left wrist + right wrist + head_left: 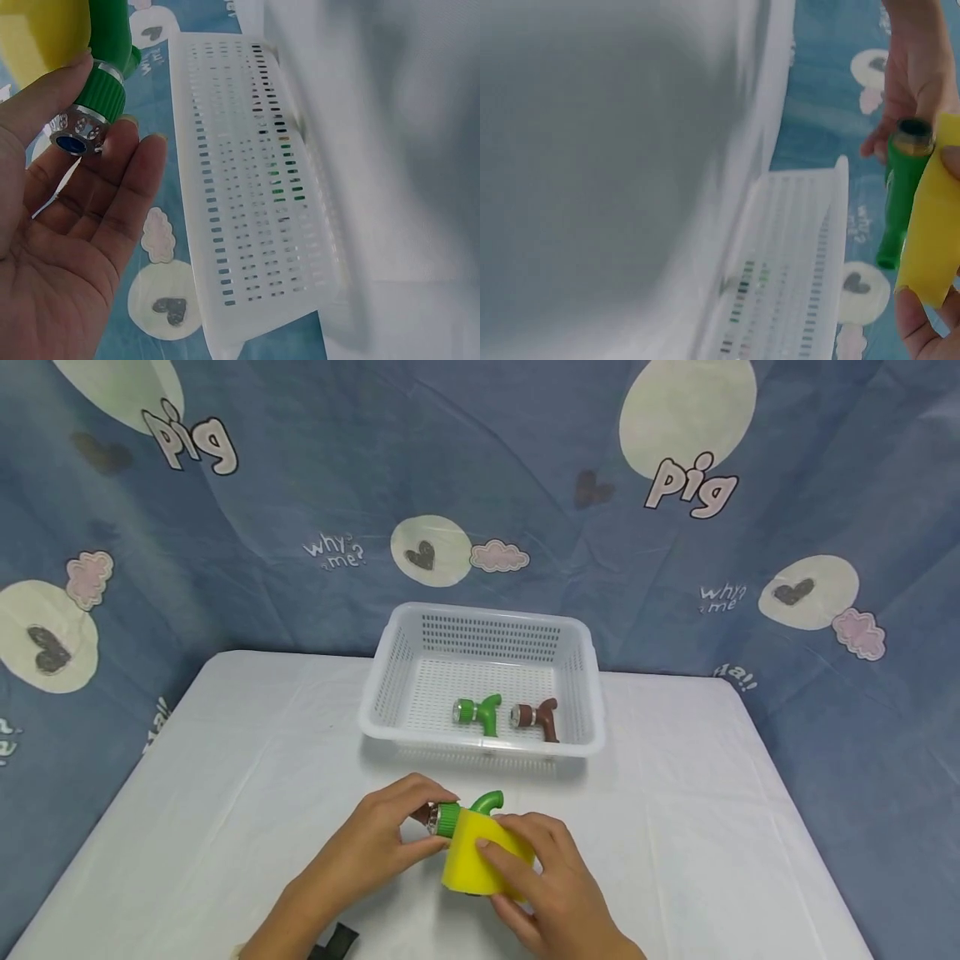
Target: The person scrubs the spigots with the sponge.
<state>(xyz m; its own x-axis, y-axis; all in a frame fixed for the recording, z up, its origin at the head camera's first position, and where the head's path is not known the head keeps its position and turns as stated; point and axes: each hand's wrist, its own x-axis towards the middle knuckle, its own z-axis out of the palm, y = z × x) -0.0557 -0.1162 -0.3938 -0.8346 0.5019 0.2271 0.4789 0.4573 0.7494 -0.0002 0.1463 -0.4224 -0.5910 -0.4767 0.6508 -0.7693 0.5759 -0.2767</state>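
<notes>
My left hand [378, 839] pinches the ribbed collar end of a green tap-shaped fitting [487, 802], thumb on one side and fingers on the other. In the left wrist view, that end of the fitting [103, 94] has a silvery metal ring with a dark blue centre. With its thumb and fingers my right hand [555, 885] holds a yellow cloth [468, 860] against the fitting's body. A curved green spout sticks out above the cloth. Seen from the right wrist, the fitting [906, 195] shows a dark round opening, with the cloth [934, 225] alongside it.
A white perforated plastic basket [480, 745] stands behind my hands. Inside it lie another green tap-shaped fitting [487, 716] and a brown one [547, 722]. White cloth covers the table [697, 827]; a blue printed curtain [480, 460] hangs behind. A black object [341, 942] shows by my left forearm.
</notes>
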